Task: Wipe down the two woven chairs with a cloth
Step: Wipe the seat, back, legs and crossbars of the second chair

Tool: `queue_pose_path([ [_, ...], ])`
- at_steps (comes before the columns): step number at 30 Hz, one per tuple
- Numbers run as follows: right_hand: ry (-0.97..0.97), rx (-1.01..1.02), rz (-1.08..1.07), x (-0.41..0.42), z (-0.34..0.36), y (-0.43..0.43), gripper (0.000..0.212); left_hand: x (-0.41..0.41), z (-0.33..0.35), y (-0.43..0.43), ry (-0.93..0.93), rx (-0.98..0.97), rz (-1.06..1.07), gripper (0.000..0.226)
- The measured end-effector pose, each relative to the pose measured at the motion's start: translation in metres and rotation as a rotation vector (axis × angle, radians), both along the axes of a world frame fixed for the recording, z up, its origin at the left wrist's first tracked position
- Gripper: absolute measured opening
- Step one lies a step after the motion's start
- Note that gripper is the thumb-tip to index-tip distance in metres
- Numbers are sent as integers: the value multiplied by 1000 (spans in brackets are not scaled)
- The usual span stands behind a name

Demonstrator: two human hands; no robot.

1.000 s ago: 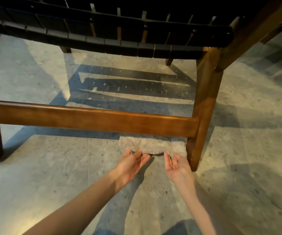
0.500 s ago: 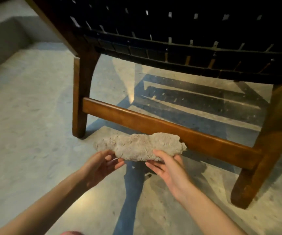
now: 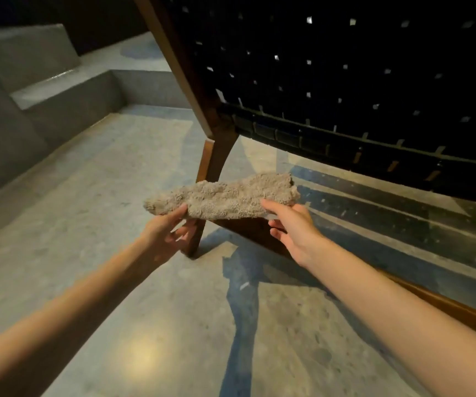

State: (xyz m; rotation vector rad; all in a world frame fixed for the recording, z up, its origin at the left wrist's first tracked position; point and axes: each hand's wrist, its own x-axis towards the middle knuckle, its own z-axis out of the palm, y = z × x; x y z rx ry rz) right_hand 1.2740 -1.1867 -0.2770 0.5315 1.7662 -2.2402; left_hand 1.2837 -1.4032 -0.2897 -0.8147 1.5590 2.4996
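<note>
A fluffy beige cloth (image 3: 222,197) is stretched out lengthwise in the air in front of a woven chair (image 3: 345,81). My left hand (image 3: 165,233) pinches its left end, thumb on top. My right hand (image 3: 291,227) holds its right end, thumb on top and fingers underneath. The chair has a black woven back and seat on a dark brown wooden frame. Its left leg (image 3: 211,179) stands just behind the cloth, and a low wooden rail (image 3: 431,299) runs to the right. No second chair is in view.
The floor (image 3: 116,282) is polished grey stone with strong shadows. Grey stone steps (image 3: 45,93) rise at the left and far side.
Both hands took the cloth from under the chair's low rail and raised it. The view swung left and up, from the right leg to the left leg and woven back.
</note>
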Motion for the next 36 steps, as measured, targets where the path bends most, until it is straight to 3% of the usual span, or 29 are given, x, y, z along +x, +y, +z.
queue_pose_path([
  [4, 114, 159, -54, -23, 20, -24, 34, -34, 23, -29, 119, -60, 36, 30],
  [8, 387, 450, -81, -39, 40, -41, 54, -67, 43, -50, 229, -219, 38, 44],
  [17, 635, 708, -125, -56, 100, -87, 29, -109, 82, -111, 448, -596, -49, 46],
  [21, 843, 810, -70, -50, 139, -110, 11, -110, 94, -125, 412, -840, -116, 70],
  [23, 889, 902, 9, -47, 157, -117, 16, -106, 105, -125, 519, -965, -205, 84],
  [25, 886, 1083, 87, -43, 172, -121, 25, -100, 123, -119, 733, -966, -410, 87],
  [28, 907, 1288, 130, -34, 192, -125, 29, -94, 152, -102, 983, -896, -670, 68],
  [33, 870, 1353, 21, -23, 206, -116, 16, -99, 173, -85, 981, -796, -568, 13],
  [36, 713, 1420, 23, -24, 208, -107, 26, -99, 185, -86, 1131, -1071, -489, 6],
])
